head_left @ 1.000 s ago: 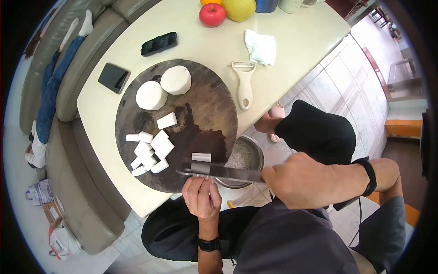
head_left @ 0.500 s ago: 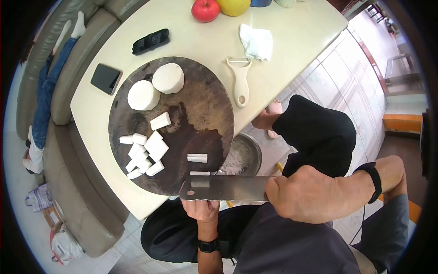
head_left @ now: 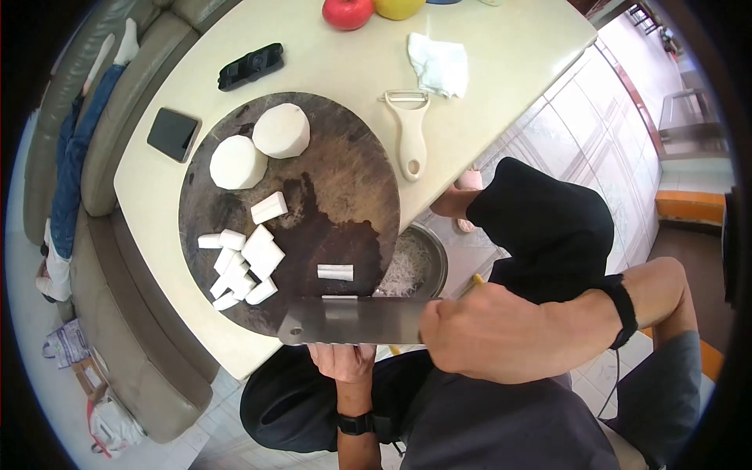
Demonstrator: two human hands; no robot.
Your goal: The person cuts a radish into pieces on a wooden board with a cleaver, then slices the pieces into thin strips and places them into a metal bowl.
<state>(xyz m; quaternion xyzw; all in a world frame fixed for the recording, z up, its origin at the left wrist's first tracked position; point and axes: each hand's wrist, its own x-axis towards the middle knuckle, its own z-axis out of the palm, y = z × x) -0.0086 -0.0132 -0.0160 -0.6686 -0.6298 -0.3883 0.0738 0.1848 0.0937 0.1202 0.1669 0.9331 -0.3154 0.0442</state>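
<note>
My right hand (head_left: 478, 329) is closed around the handle of a cleaver (head_left: 360, 319), whose wide blade points left over the near edge of a round wooden chopping board (head_left: 352, 164). Directly behind the blade, my left hand (head_left: 343, 362) has its fingers bent; the blade hides the fingertips and whatever they hold. A thin white strip (head_left: 339, 297) peeks out along the blade's far edge. Just beyond lies a small white radish-like piece (head_left: 335, 272). Several cut white chunks (head_left: 262, 251) are gathered on the board's left, and two thick white rounds (head_left: 282, 131) lie at the back.
A metal bowl (head_left: 435, 274) with white shreds stands below the table edge. On the table (head_left: 517, 47) are a peeler (head_left: 413, 141), white cloth (head_left: 439, 66), phone (head_left: 173, 134), black case-like object (head_left: 251, 67) and red apple (head_left: 348, 12). Another person's legs (head_left: 78, 157) rest on the sofa.
My right hand has slid the cleaver to the left across the front of my left hand. The left hand keeps its place, and the view has shifted slightly.
</note>
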